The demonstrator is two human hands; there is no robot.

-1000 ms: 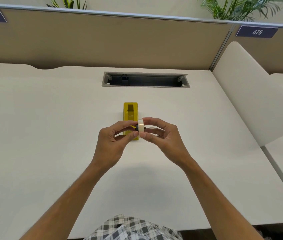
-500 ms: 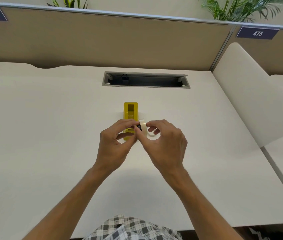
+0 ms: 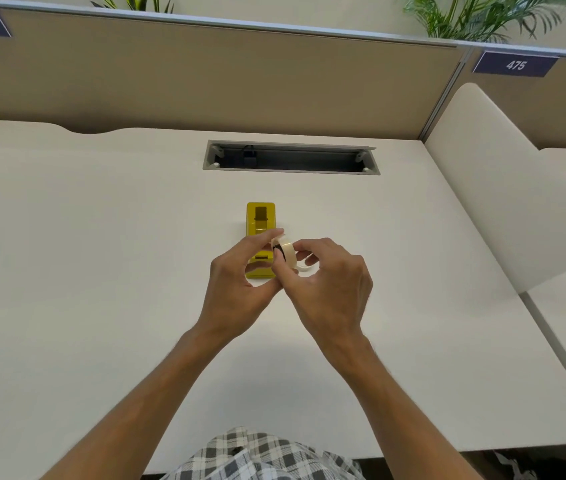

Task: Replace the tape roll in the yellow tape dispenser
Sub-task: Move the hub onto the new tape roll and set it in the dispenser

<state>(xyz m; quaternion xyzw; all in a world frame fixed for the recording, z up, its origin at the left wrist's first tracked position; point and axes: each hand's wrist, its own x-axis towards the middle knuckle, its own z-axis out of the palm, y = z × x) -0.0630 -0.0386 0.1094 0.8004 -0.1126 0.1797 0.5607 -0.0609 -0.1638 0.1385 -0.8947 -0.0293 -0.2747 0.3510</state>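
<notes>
Head view is angled down onto a pale desk, where a yellow tape dispenser is set near the middle, its long axis running away from the person. Its near end is partly hidden by the hands. The tape slot in the dispenser's top is seen as a dark recess, and no roll can be made out in it.

A cream tape roll is held above the desk, just in front of and slightly right of the dispenser's near end. The roll is tilted, with its dark core turned toward the left. A short loose tail of tape appears to curl off to the right of the roll, under the right fingers.

The left hand is closed around the roll from the left side, with a fingertip laid over the top edge and the thumb pressed in below. The right hand is closed on the same roll from the right, the thumb set against its near face and the fingers curled behind it. The 2 hands are touching each other at the roll. Whether the roll touches the dispenser cannot be told.

Farther back, a grey cable tray is recessed in the desk. A tan partition stands behind it, and a blue sign marked 475 is fixed at the upper right. A checked garment is seen at the bottom edge.
</notes>
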